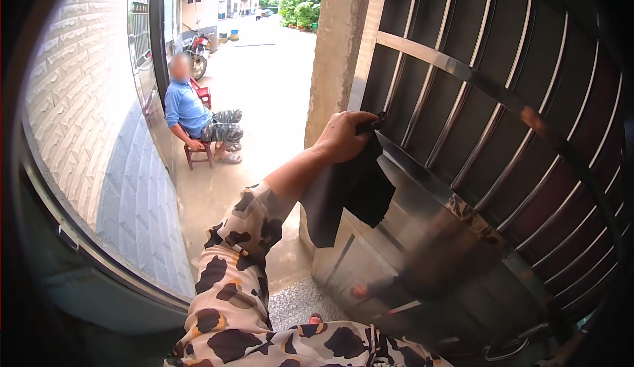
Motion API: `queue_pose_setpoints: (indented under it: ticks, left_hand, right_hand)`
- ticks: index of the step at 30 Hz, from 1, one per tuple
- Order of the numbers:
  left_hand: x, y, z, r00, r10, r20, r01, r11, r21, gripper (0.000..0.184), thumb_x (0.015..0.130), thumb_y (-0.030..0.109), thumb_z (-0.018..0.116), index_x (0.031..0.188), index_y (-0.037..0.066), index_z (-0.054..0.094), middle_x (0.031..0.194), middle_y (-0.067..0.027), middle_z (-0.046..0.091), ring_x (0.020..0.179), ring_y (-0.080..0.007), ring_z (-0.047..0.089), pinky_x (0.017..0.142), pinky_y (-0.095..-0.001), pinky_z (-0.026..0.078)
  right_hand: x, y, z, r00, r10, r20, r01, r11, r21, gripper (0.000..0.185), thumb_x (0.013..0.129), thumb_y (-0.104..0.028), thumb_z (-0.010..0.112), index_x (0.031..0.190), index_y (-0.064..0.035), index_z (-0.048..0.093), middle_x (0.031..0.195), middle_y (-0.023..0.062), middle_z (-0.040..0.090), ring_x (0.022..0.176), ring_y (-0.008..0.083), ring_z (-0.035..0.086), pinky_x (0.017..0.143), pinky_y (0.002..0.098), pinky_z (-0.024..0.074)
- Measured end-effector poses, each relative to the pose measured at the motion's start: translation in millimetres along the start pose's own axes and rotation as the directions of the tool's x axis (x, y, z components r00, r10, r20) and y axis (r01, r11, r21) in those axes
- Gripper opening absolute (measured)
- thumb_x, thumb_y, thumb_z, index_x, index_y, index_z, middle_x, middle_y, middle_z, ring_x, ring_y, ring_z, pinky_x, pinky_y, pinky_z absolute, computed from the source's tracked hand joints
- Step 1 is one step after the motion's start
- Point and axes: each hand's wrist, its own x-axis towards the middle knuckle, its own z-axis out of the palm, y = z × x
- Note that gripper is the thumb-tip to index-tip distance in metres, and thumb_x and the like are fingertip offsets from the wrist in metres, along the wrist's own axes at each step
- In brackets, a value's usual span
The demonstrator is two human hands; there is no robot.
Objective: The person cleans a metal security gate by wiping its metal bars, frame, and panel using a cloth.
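My left hand [345,131] reaches across to the metal door [422,48], its fingers closed on the top of a black cloth [322,202]. The cloth hangs down in two flaps in front of the door's lower panel. A small dark piece [382,116] shows just past my fingertips, close to the bars; I cannot make out whether it is part of the cloth or of the door. My left arm wears a spotted sleeve [228,271]. My right hand is out of view; a blurred reflection shows in the shiny lower panel.
A person in a blue shirt [187,108] sits on a low red-brown chair [200,155] by the left wall [82,96]. Behind stands a red motorcycle [200,53]. A concrete pillar [333,56] edges the doorway. Speckled stone floor [294,304] lies below.
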Motion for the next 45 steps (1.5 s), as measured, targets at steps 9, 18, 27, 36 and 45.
queue_pose_setpoints:
  ticks: [9, 18, 27, 36, 45]
  left_hand:
    - [-36.2, 0.2, 27.6, 0.998, 0.038, 0.057, -0.035, 0.998, -0.048, 0.033, 0.073, 0.009, 0.06, 0.106, 0.004, 0.063, 0.099, -0.0191, 0.064, 0.096, -0.0313, 0.061, 0.085, -0.0349, 0.047]
    - [-23.0, 12.9, 16.0, 0.997, 0.08, -0.011, -0.08, 0.997, -0.016, 0.031, 0.077, 0.005, 0.062, 0.108, 0.003, 0.063, 0.092, -0.0098, 0.067, 0.087, -0.0119, 0.061, 0.08, -0.0271, 0.048]
    - [-17.4, 30.3, 8.4, 0.988, 0.137, -0.067, -0.136, 0.991, 0.018, 0.029, 0.078, 0.01, 0.062, 0.107, 0.004, 0.063, 0.093, -0.0139, 0.067, 0.088, -0.0175, 0.064, 0.08, -0.0294, 0.048]
    - [16.7, 37.1, 0.2, 0.974, 0.173, -0.147, -0.165, 0.984, 0.067, 0.028, 0.076, 0.014, 0.062, 0.103, 0.006, 0.065, 0.094, -0.0192, 0.064, 0.093, -0.0336, 0.061, 0.083, -0.0378, 0.047]
    - [111.6, 56.4, -43.2, 0.881, 0.265, -0.393, -0.066, 0.889, 0.453, 0.031, 0.082, 0.016, 0.057, 0.112, 0.012, 0.061, 0.101, -0.0178, 0.061, 0.097, -0.0336, 0.058, 0.086, -0.0396, 0.044]
  right_hand:
    - [-0.1, 6.6, 4.3, 0.996, -0.09, -0.018, 0.091, 0.995, 0.033, 0.06, 0.091, -0.041, 0.048, 0.116, 0.0141, 0.047, 0.11, 0.0288, 0.052, 0.095, 0.0347, 0.054, 0.086, 0.042, 0.0461]
    - [6.3, 13.6, 12.2, 0.997, -0.076, -0.001, 0.076, 0.997, -0.005, 0.059, 0.091, -0.041, 0.047, 0.113, 0.0147, 0.05, 0.107, 0.0289, 0.054, 0.09, 0.0343, 0.055, 0.084, 0.0413, 0.0456]
    - [-0.3, 4.1, 16.8, 0.996, -0.068, -0.052, 0.064, 0.994, -0.084, 0.06, 0.091, -0.042, 0.048, 0.113, 0.014, 0.051, 0.108, 0.0293, 0.054, 0.094, 0.0359, 0.055, 0.085, 0.042, 0.0451]
    - [4.5, 8.4, 10.8, 0.998, -0.055, -0.016, 0.054, 0.997, -0.06, 0.059, 0.091, -0.041, 0.048, 0.112, 0.0141, 0.05, 0.108, 0.0283, 0.054, 0.093, 0.0338, 0.055, 0.084, 0.0404, 0.0464]
    - [3.7, 12.5, 12.7, 0.998, -0.063, -0.029, 0.061, 0.997, -0.047, 0.054, 0.091, -0.039, 0.048, 0.106, 0.0129, 0.052, 0.097, 0.0239, 0.056, 0.083, 0.0303, 0.054, 0.077, 0.0407, 0.0466]
